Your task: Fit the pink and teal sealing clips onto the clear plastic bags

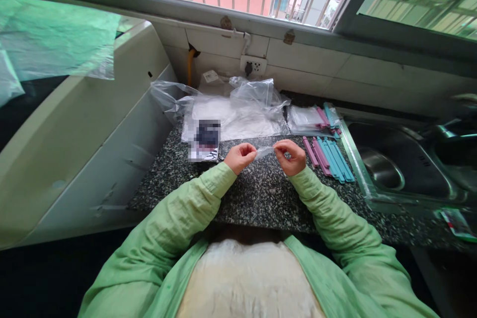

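Both my hands are raised over a speckled granite counter [261, 194]. My left hand [240, 157] and my right hand [291, 156] each pinch one end of a small clear plastic bag [264, 151] stretched between them. To the right of my right hand lie several pink and blue sealing clips [328, 156] in a row. Behind them is a clear packet with more clips [313, 118]. Green sleeves cover both my arms.
Crumpled clear plastic bags [234, 109] lie at the back of the counter below a wall socket [252, 65]. A steel sink [395, 164] is at the right. A large white appliance [82, 144] stands at the left. A blurred card [204, 140] lies near my left hand.
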Action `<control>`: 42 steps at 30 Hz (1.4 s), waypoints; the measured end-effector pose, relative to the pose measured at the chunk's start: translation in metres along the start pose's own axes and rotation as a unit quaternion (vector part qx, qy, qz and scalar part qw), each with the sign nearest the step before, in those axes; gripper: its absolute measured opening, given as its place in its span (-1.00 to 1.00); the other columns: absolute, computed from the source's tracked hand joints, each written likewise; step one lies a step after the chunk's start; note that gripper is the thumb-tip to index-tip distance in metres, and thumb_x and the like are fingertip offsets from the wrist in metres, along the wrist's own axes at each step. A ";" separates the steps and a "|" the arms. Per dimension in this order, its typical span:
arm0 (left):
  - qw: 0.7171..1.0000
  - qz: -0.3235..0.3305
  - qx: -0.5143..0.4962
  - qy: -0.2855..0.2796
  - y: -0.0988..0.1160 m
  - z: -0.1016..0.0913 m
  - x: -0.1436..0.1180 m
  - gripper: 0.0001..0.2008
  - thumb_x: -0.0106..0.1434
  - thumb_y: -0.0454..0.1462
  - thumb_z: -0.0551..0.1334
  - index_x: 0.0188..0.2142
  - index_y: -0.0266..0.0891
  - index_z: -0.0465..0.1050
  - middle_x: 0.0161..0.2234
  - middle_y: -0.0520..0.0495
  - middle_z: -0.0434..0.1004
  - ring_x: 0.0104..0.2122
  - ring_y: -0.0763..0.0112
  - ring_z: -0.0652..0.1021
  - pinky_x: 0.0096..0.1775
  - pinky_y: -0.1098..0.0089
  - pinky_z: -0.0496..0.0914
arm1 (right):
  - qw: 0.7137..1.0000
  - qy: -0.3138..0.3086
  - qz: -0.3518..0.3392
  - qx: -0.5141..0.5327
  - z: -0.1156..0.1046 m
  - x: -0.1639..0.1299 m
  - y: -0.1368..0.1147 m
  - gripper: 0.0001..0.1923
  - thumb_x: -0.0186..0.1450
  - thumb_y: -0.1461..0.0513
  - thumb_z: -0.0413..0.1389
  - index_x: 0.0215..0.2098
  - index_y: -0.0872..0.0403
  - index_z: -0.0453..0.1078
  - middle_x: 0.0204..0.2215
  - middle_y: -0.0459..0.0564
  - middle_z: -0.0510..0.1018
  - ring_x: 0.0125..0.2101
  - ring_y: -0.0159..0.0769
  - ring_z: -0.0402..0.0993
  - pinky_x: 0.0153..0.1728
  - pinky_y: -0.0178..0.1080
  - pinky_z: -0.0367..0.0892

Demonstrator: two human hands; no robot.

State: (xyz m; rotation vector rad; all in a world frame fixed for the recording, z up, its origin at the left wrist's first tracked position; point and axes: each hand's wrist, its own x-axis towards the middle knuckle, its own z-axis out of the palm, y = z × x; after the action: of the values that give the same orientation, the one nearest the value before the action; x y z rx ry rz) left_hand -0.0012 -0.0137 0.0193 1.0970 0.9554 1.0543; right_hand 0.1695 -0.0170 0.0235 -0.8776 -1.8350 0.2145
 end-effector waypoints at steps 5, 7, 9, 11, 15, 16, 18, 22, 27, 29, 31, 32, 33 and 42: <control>0.997 0.031 0.062 0.025 0.001 0.000 -0.001 -0.88 -0.16 -0.28 0.17 -0.61 -0.31 0.25 -0.69 0.14 0.23 -0.66 0.67 0.23 -0.58 0.56 0.12 | 1.000 0.000 0.000 -0.009 -0.001 0.000 -0.001 -0.92 0.11 0.36 0.04 -0.47 0.08 0.34 -0.48 -0.02 0.47 -0.46 -0.40 0.38 -0.56 -0.36 0.29; 0.994 0.045 0.097 0.027 0.000 0.000 -0.001 -0.91 -0.14 -0.30 0.14 -0.61 -0.30 0.24 -0.69 0.14 0.22 -0.67 0.67 0.21 -0.59 0.56 0.10 | 1.000 0.000 -0.004 -0.013 -0.001 0.000 0.000 -0.92 0.11 0.36 0.04 -0.48 0.09 0.34 -0.49 -0.02 0.47 -0.46 -0.39 0.39 -0.55 -0.35 0.29; 0.987 0.069 0.141 0.031 -0.001 -0.002 -0.001 -0.93 -0.12 -0.31 0.12 -0.60 -0.29 0.24 -0.71 0.15 0.19 -0.69 0.67 0.18 -0.61 0.56 0.08 | 1.000 -0.001 -0.007 -0.020 -0.001 0.000 0.000 -0.92 0.10 0.37 0.04 -0.48 0.09 0.33 -0.50 -0.02 0.46 -0.45 -0.38 0.39 -0.53 -0.34 0.31; 0.975 0.105 0.190 0.041 -0.003 -0.004 -0.002 -0.95 -0.11 -0.33 0.11 -0.60 -0.28 0.24 -0.73 0.17 0.14 -0.70 0.67 0.15 -0.62 0.56 0.06 | 1.000 -0.004 -0.012 -0.029 -0.001 0.000 0.001 -0.92 0.10 0.36 0.04 -0.49 0.09 0.33 -0.51 -0.02 0.46 -0.45 -0.37 0.40 -0.49 -0.32 0.32; 0.940 0.184 0.278 0.079 -0.004 -0.008 -0.004 -0.98 -0.11 -0.35 0.11 -0.60 -0.27 0.25 -0.73 0.19 0.11 -0.70 0.67 0.14 -0.61 0.55 0.07 | 0.999 -0.006 -0.020 -0.047 -0.001 0.000 0.000 -0.93 0.10 0.36 0.05 -0.50 0.09 0.33 -0.52 -0.02 0.46 -0.44 -0.35 0.40 -0.42 -0.28 0.34; 0.934 0.196 0.287 0.087 -0.004 -0.008 -0.004 -0.98 -0.11 -0.35 0.11 -0.60 -0.26 0.25 -0.73 0.19 0.11 -0.70 0.67 0.13 -0.61 0.55 0.07 | 0.999 -0.006 -0.021 -0.050 -0.002 0.001 -0.001 -0.93 0.10 0.36 0.04 -0.50 0.09 0.32 -0.52 -0.02 0.46 -0.44 -0.35 0.40 -0.41 -0.27 0.34; 0.930 0.209 0.287 0.099 -0.002 -0.007 -0.006 -0.98 -0.11 -0.35 0.11 -0.60 -0.26 0.24 -0.73 0.19 0.10 -0.71 0.67 0.13 -0.62 0.55 0.07 | 0.998 -0.007 -0.023 -0.052 -0.002 0.001 -0.002 -0.93 0.10 0.36 0.04 -0.51 0.09 0.32 -0.53 -0.02 0.46 -0.44 -0.35 0.40 -0.41 -0.27 0.34; 0.940 0.201 0.253 0.112 0.000 -0.005 -0.006 -0.97 -0.10 -0.35 0.10 -0.60 -0.25 0.22 -0.74 0.18 0.09 -0.71 0.66 0.13 -0.64 0.56 0.07 | 0.999 -0.015 -0.003 -0.045 -0.001 0.002 -0.006 -0.91 0.11 0.34 0.03 -0.53 0.08 0.31 -0.54 -0.03 0.44 -0.46 -0.36 0.38 -0.42 -0.27 0.33; 0.949 0.184 0.230 0.115 -0.002 -0.006 -0.005 -0.96 -0.09 -0.34 0.12 -0.59 -0.24 0.23 -0.74 0.18 0.11 -0.71 0.65 0.14 -0.63 0.56 0.08 | 0.999 -0.040 0.022 -0.021 -0.001 0.001 -0.007 -0.92 0.12 0.32 0.02 -0.53 0.08 0.30 -0.53 -0.03 0.44 -0.47 -0.37 0.36 -0.45 -0.29 0.31; 0.950 0.180 0.231 0.108 -0.004 -0.007 -0.004 -0.96 -0.08 -0.32 0.12 -0.59 -0.24 0.23 -0.73 0.18 0.12 -0.71 0.65 0.15 -0.63 0.55 0.08 | 0.999 -0.042 0.021 -0.019 -0.002 0.001 -0.006 -0.93 0.11 0.32 0.03 -0.51 0.08 0.31 -0.53 -0.03 0.44 -0.48 -0.38 0.36 -0.47 -0.30 0.31; 0.950 0.178 0.235 0.100 -0.005 -0.007 -0.004 -0.96 -0.08 -0.32 0.12 -0.58 -0.24 0.24 -0.72 0.18 0.13 -0.71 0.65 0.16 -0.62 0.55 0.09 | 0.999 -0.043 0.018 -0.023 -0.002 0.000 -0.005 -0.95 0.10 0.31 0.04 -0.49 0.08 0.32 -0.53 -0.03 0.44 -0.49 -0.39 0.35 -0.48 -0.30 0.30; 0.950 0.179 0.237 0.098 -0.006 -0.007 -0.004 -0.96 -0.07 -0.32 0.13 -0.58 -0.24 0.24 -0.72 0.17 0.14 -0.70 0.65 0.16 -0.62 0.55 0.10 | 0.999 -0.045 0.015 -0.026 -0.002 0.000 -0.004 -0.96 0.10 0.31 0.04 -0.49 0.08 0.33 -0.53 -0.04 0.44 -0.49 -0.39 0.35 -0.48 -0.30 0.30; 0.949 0.179 0.241 0.098 -0.006 -0.006 -0.004 -0.95 -0.07 -0.32 0.13 -0.58 -0.24 0.24 -0.72 0.17 0.15 -0.70 0.65 0.16 -0.61 0.55 0.10 | 0.998 -0.047 0.010 -0.029 -0.002 0.000 -0.004 -0.96 0.10 0.31 0.05 -0.49 0.08 0.33 -0.53 -0.04 0.45 -0.49 -0.39 0.35 -0.48 -0.30 0.30; 0.934 0.226 0.254 0.111 -0.004 -0.012 -0.006 -0.84 0.05 -0.26 0.11 -0.37 -0.29 0.37 -0.65 0.11 0.19 -0.64 0.60 0.22 -0.57 0.53 0.14 | 0.997 -0.026 0.073 0.020 -0.003 0.001 0.003 -0.89 0.15 0.26 0.04 -0.52 0.10 0.33 -0.57 -0.07 0.41 -0.53 -0.43 0.31 -0.54 -0.35 0.26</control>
State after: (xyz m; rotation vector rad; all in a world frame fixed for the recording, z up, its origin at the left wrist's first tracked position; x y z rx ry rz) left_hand -0.0129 -0.0176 0.0131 1.7093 1.2317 1.3660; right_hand 0.1730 -0.0149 0.0239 -0.9881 -1.8099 0.3674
